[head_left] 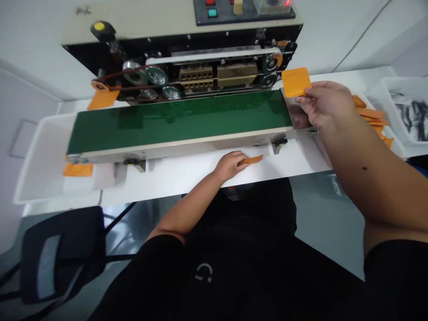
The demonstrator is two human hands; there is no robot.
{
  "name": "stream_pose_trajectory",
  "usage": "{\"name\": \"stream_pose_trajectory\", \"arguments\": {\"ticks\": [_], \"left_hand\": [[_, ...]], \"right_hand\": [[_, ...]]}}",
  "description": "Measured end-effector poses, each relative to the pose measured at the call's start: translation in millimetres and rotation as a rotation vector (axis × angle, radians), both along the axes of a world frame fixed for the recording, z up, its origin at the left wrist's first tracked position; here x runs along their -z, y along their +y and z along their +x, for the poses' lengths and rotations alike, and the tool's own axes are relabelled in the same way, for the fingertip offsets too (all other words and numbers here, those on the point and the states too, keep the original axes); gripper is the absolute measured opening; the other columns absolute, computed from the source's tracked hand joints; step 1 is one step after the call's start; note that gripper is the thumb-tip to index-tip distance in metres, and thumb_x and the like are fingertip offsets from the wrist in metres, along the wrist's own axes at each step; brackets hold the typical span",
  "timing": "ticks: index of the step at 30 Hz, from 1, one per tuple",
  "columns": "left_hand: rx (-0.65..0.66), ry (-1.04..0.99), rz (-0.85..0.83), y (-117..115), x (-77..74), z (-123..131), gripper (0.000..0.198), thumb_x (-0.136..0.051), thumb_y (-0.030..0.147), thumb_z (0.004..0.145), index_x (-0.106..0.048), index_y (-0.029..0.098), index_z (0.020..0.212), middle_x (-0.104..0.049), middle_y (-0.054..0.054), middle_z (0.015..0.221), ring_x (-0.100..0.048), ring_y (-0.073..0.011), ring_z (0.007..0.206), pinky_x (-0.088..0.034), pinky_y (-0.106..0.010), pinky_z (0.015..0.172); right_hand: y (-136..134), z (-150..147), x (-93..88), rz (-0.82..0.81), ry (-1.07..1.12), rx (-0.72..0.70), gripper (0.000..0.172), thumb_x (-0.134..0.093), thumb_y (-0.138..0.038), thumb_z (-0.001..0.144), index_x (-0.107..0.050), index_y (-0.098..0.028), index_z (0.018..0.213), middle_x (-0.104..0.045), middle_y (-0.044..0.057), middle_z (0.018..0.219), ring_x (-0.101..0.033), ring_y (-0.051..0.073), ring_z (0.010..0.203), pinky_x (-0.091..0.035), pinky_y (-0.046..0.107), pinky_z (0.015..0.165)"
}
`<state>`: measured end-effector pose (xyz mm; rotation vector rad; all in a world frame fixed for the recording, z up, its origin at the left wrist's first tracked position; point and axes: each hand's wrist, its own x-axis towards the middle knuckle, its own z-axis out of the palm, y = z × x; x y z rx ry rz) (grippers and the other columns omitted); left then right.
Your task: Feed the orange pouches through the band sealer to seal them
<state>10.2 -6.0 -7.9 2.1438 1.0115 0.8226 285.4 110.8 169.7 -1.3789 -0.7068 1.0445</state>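
No legible words or numbers anywhere. On the black shirt [234, 249], only a small white emblem [203, 272]: an open arc above a short dash, without lettering. On the cream top of the band sealing machine [140, 22], a faint dark scrawl [83, 10], too blurred to read. On the control panel [244, 15], red and teal buttons without readable captions, and a red glow [286, 3] with no discernible digits.

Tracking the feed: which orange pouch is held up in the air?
The pouch pinched in the right hand by the green belt; the left hand's lies on the table.
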Motion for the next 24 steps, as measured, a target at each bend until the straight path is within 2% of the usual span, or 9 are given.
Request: {"name": "stream_pose_trajectory", "arguments": {"ticks": [3,9,13,16,18,21,24], "left_hand": [[0.007,-0.011,-0.006,0,-0.8,0,0.019,-0.067,0.038,0.1,-0.073,0.021,0.099,-0.068,-0.003,0.087,-0.062,-0.0177,0.08,-0.044,-0.028,0.07],[0.029,-0.011,-0.002,1,-1.9,0,0.022,-0.066,0.041,0.1,-0.072,0.02,0.095,-0.068,-0.004,0.088,-0.062,-0.0176,0.08,-0.044,-0.028,0.069],[0.016,-0.01,0.005,1,-1.7,0,0.022,-0.066,0.041,0.101,-0.072,0.021,0.096,-0.067,-0.003,0.087,-0.061,-0.0171,0.079,-0.044,-0.028,0.069],[0.016,-0.021,0.011,1,-1.1,0,0.019,-0.067,0.037,0.1,-0.072,0.02,0.093,-0.066,-0.003,0.085,-0.061,-0.0169,0.078,-0.044,-0.027,0.069],[0.003,-0.05,0.018,0,-0.9,0,0.016,-0.068,0.034,0.099,-0.072,0.02,0.093,-0.067,-0.003,0.086,-0.062,-0.017,0.079,-0.045,-0.027,0.07],[-0.03,-0.106,0.011,0,-2.1,0,0.011,-0.07,0.031,0.098,-0.072,0.02,0.096,-0.066,-0.003,0.087,-0.061,-0.0163,0.079,-0.046,-0.027,0.072],[-0.046,-0.129,-0.008,0,-4.6,-1,0.013,-0.071,0.031,0.097,-0.071,0.019,0.093,-0.063,-0.002,0.083,-0.058,-0.015,0.074,-0.044,-0.027,0.069]], "right_hand": [[7,-19,-9.1,-0.122,-0.018,0.035,0.024,-0.049,0.007,0.099,-0.055,-0.015,0.091,-0.069,0.002,0.073,-0.067,0.007,0.056,-0.059,0.014,0.056],[8,-60,-22.1,-0.159,-0.092,-0.093,0.012,-0.058,-0.001,0.102,-0.057,-0.012,0.102,-0.067,0.002,0.075,-0.071,0.008,0.064,-0.054,0.012,0.056],[-6,-70,-21.0,-0.111,-0.23,-0.143,0.013,-0.064,-0.014,0.103,-0.055,-0.013,0.111,-0.067,0.001,0.08,-0.07,0.009,0.06,-0.044,0.012,0.049],[-42,-66,-5.0,0.087,-0.33,-0.13,0.014,-0.064,-0.015,0.1,-0.055,-0.015,0.11,-0.068,0.001,0.089,-0.065,0.006,0.055,-0.038,0.014,0.043],[-77,-63,12.7,0.243,-0.417,-0.177,0.011,-0.064,-0.016,0.098,-0.058,-0.017,0.107,-0.067,0.002,0.09,-0.064,0.007,0.057,-0.04,0.018,0.045],[-129,-61,46.4,0.381,-0.746,-0.377,0.008,-0.067,-0.028,0.097,-0.066,-0.02,0.098,-0.068,0.003,0.086,-0.065,0.013,0.066,-0.053,0.027,0.06],[-159,-58,82.7,0.35,-1.08,-0.581,0.018,-0.065,-0.035,0.098,-0.071,-0.024,0.11,-0.072,0.008,0.108,-0.068,0.02,0.082,-0.058,0.036,0.074]]}}
